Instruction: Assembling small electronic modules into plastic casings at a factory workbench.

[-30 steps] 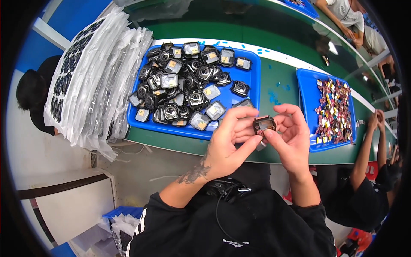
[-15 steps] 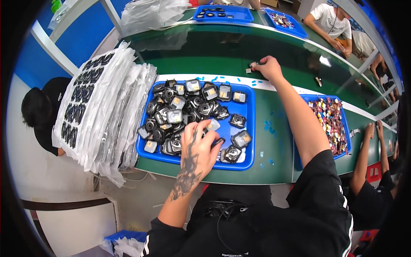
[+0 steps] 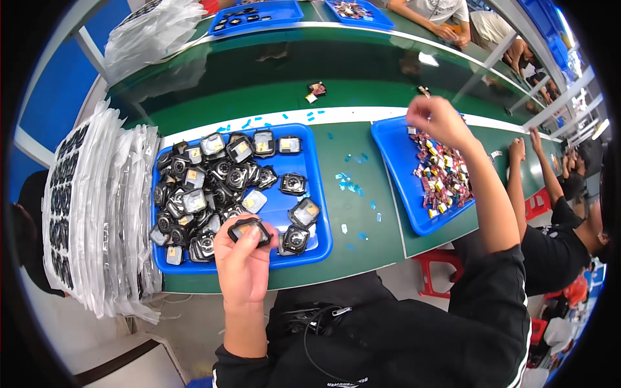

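My left hand [image 3: 244,264] is closed around a black smartwatch case [image 3: 261,237], thumb across its face, at the front edge of a blue tray [image 3: 317,194]. Heaped in that tray are several black watch cases [image 3: 223,173], some with pale square covers. My right hand [image 3: 440,121] hovers over the far side of a second blue tray [image 3: 394,174], its fingers curled together. Whatever those fingers may hold is hidden. Below it lies a pile of small electronic parts [image 3: 440,178] in red, white and yellow.
White-wrapped stacks of trays [image 3: 97,213] stand at the left. On the green belt lies a small electronic part [image 3: 315,92], with another [image 3: 422,90] farther right. Blue film scraps [image 3: 349,184] dot the table between the trays. A co-worker's forearms [image 3: 517,174] rest at the right.
My left hand has lifted a watch case from the tray and turned palm up. My right hand has left the small part on the belt and moved right, over the parts tray. The view has shifted right.
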